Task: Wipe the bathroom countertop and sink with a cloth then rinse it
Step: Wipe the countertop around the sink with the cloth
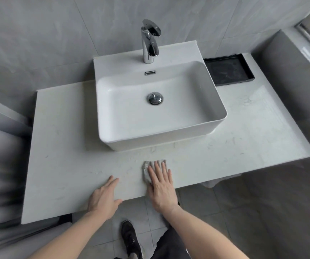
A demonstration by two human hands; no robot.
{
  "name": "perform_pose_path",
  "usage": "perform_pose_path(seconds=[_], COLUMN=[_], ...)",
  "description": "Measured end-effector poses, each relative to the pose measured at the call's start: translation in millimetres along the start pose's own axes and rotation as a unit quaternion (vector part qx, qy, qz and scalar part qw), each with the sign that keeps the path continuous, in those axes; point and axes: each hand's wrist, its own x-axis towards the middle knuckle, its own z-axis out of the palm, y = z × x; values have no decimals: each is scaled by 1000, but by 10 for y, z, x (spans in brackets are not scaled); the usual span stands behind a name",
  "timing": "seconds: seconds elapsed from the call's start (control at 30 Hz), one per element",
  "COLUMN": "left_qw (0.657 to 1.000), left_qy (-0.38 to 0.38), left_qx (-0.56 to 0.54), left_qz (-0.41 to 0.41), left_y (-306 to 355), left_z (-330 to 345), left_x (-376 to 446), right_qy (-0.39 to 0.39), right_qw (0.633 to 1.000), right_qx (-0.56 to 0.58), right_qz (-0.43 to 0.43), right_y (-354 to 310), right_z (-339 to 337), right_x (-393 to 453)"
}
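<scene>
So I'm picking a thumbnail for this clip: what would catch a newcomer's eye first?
The white sink sits mid-counter with the chrome tap behind it. Near the front edge, the right hand presses flat on a grey cloth, while the left hand rests flat on the counter. A black tray lies right of the sink.

I can read no text, label, brand, number or sign anywhere around the sink [158, 101]: its white basin carries no legible marking, and neither does the chrome faucet [149, 42] standing behind it.
</scene>
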Motion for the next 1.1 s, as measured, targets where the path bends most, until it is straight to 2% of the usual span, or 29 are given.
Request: perform_pose_path(seconds=[0.1,0.2,0.43,0.57,0.7,0.8,1.0,1.1], left_qw=[998,998,994,989,990,990,991,991], left_qy=[-9,7,29,17,22,10,7,2], left_qx=[-48,-58,-3,16,28,25,31,28], left_qz=[40,28,-104,-144,-138,-136,-133,-134], left_y=[-301,-709,-2027,-2355,-2350,-2383,-2387,-2380], left_z=[-23,-37,-54,-42,-18,-18,-27,-34], left_x=[-37,-42,115,110,109,130,121,115], right_qy=[3,21,173,155,96,82,32,10], right_qw=[999,996,972,963,959,970,998,999], right_qx=[22,82,59,26,11,-1,11,25], right_qz=[-30,-34,150,220,268,229,47,-29], right_y=[-166,-34,803,1027,739,223,-1135,-1529], right_z=[181,69,-542,-725,-483,-129,509,748], right_x=[-55,-48,-169,-40,162,204,53,23])
